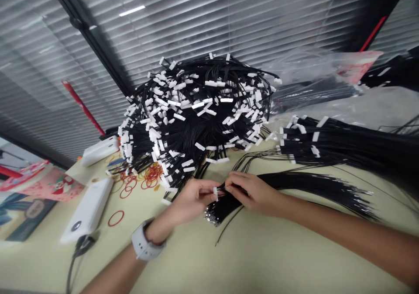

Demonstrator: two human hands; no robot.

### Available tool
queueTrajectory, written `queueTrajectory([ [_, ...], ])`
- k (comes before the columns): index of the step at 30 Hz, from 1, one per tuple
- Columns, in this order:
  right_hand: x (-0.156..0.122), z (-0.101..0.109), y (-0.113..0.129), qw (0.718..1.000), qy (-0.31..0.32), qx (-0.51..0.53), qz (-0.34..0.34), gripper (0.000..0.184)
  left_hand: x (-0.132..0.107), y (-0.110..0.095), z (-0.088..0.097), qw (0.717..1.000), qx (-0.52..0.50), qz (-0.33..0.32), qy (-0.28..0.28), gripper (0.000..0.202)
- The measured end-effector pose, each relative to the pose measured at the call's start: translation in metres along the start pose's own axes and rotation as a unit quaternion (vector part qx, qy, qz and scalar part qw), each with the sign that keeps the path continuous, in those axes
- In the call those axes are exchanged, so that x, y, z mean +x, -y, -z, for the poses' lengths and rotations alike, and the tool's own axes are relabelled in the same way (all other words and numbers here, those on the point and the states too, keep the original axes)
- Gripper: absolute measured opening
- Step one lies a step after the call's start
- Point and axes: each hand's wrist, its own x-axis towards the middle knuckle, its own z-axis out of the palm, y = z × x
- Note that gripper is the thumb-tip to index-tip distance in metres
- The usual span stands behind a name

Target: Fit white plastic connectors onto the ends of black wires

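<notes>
My left hand (193, 198), with a pale watch on its wrist, pinches a small white connector (215, 192). Close beside it, my right hand (250, 191) has thumb and forefinger closed on black wires just behind that connector. Beneath both hands lies a bundle of loose black wires (288, 181) with shiny metal tips at each end; one wire strays toward the front. Behind the hands rises a big heap of black cables with white connectors (203, 123). How the wires sit in the connector is too small to make out.
Red and yellow rubber bands (152, 176) lie scattered left of the heap. A white power bank (88, 211) with a plugged cable and a pink cup (49, 180) stand further left. More connector cables (340, 141) and plastic bags (304, 75) lie at the right, before window blinds.
</notes>
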Motion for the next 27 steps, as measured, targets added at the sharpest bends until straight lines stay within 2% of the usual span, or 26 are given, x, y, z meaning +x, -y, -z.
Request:
queueTrajectory([
  [8, 0.0002, -0.0028, -0.0033, 1.0, -0.001, -0.008, 0.002, 0.016, -0.0016, -0.0075, -0.006, 0.999, -0.017, 0.025, -0.018, 0.025],
  [21, -0.0008, -0.0019, -0.0034, 1.0, 0.003, -0.014, 0.01, 0.017, -0.0004, -0.0072, -0.0094, 0.997, -0.046, 0.048, -0.048, 0.024],
  [27, 0.0001, -0.0028, -0.0004, 0.998, 0.052, -0.034, 0.023, 0.016, 0.0023, -0.0083, -0.0063, 0.998, -0.035, 0.036, -0.027, 0.022],
])
